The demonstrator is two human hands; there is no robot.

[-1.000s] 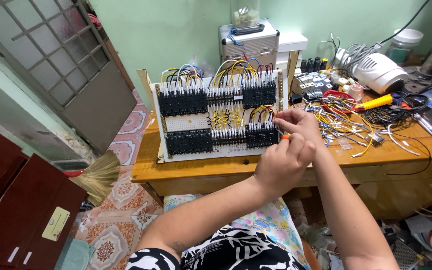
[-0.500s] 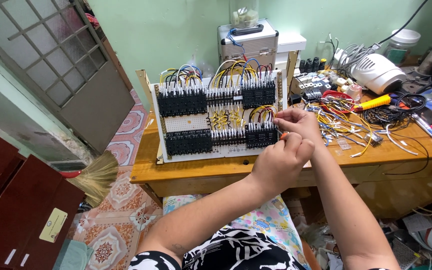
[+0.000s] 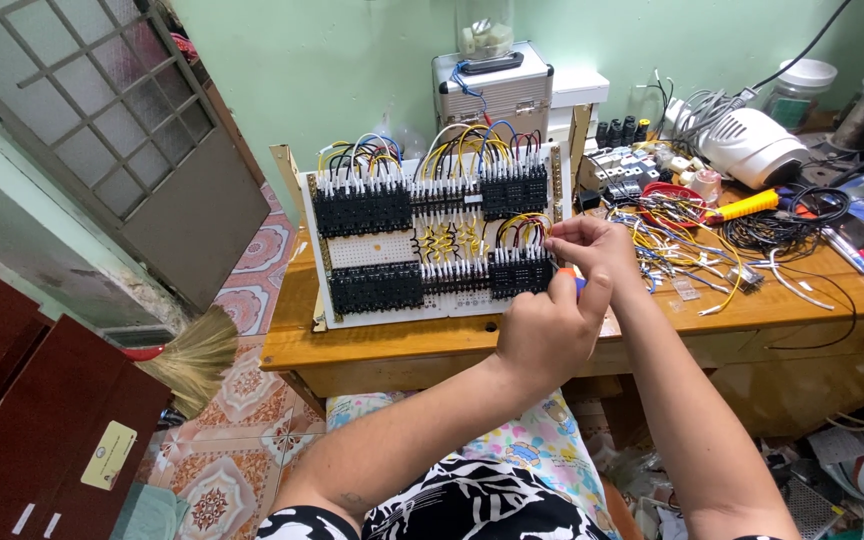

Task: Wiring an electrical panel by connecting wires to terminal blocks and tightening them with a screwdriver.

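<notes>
A white perforated panel [image 3: 382, 250] stands tilted on the wooden table [image 3: 432, 350], carrying black terminal blocks [image 3: 362, 210] wired in yellow, black, red and blue. My right hand [image 3: 597, 250] is at the panel's lower right block [image 3: 520, 272], fingertips pinching a thin wire [image 3: 527, 222] there. Just below it, my left hand [image 3: 547, 335] is closed in a fist around a small tool with an orange and blue handle [image 3: 574, 280], most of it hidden by the fingers.
Loose wire pieces [image 3: 672, 235], a yellow-handled tool [image 3: 747, 207], a white appliance [image 3: 752, 145] and black cable coils [image 3: 792, 215] clutter the table's right side. A silver case [image 3: 497, 90] stands behind the panel. A broom [image 3: 192, 355] and brown cabinet [image 3: 32, 420] are at left.
Both hands stay at the panel's lower right block with only slight finger movement. The view has shifted a little.
</notes>
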